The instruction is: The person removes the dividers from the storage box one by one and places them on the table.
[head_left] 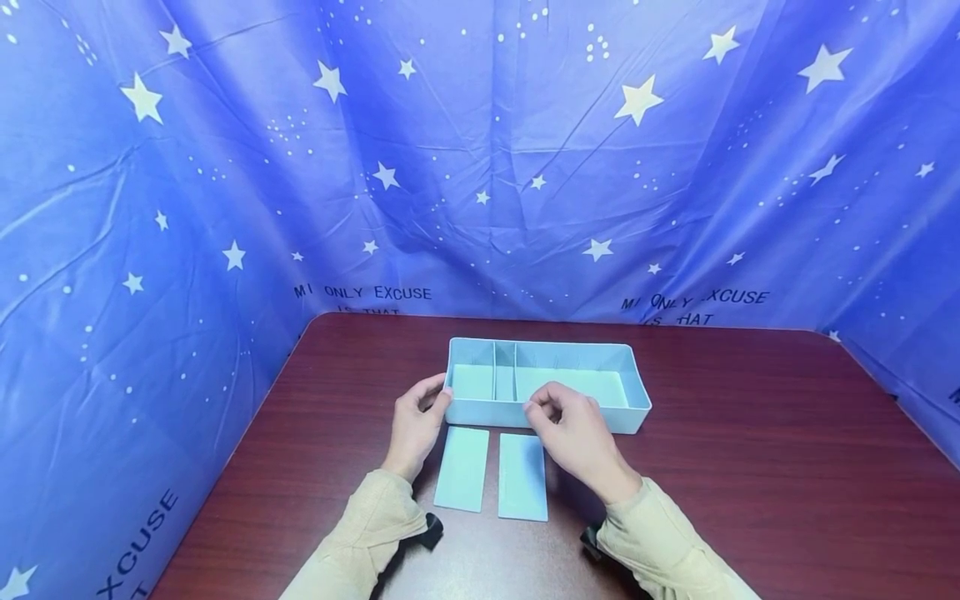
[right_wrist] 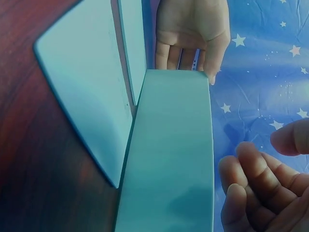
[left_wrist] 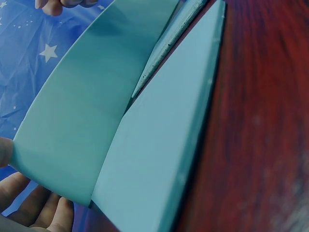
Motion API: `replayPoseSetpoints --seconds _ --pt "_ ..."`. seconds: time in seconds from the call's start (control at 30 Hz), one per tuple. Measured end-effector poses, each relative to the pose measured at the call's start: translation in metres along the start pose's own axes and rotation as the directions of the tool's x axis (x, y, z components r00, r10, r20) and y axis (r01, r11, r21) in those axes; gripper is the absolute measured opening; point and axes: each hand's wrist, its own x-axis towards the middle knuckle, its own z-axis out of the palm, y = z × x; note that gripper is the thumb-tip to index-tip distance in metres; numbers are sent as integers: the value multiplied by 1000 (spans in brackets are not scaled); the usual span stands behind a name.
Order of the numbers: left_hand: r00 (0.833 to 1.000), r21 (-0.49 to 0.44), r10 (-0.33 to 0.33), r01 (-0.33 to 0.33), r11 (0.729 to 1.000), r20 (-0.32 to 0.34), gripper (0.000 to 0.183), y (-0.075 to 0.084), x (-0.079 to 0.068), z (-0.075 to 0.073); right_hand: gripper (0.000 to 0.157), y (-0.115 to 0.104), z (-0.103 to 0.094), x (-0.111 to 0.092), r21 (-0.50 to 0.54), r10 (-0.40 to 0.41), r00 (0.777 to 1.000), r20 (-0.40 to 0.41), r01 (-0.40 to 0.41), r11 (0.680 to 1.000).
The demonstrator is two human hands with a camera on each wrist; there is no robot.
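Note:
A light blue storage box (head_left: 585, 419) stands on the table, with two upright dividers (head_left: 506, 375) across its left part. My left hand (head_left: 414, 421) grips the box's left end, thumb at the near corner and fingers along the end wall. Over the near wall is my right hand (head_left: 573, 429), fingers loosely bent. In the right wrist view its thumb and fingers (right_wrist: 260, 179) are apart, with nothing between them. Two flat light blue panels, a left one (head_left: 462, 469) and a right one (head_left: 523, 477), lie on the table in front of the box.
The dark red wooden table (head_left: 750, 467) runs back to a blue curtain (head_left: 480, 125) with white stars, which also hangs along both sides. Black bands show near the cuffs of both beige sleeves (head_left: 360, 533).

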Motion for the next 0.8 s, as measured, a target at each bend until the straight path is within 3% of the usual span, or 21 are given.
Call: replayPoseSetpoints --seconds 0.17,0.43,0.8 --pt "1000 -4 12 -12 1000 -3 32 -15 6 0 5 -1 0 5 6 -20 999 -38 20 1000" --pt "1000 -13 5 -5 1000 -13 30 -16 5 -1 7 -2 1 18 1 -69 994 -91 69 998" --pt "1000 -9 15 -15 1000 -4 30 -14 6 0 4 1 2 30 17 -50 990 -135 53 998"
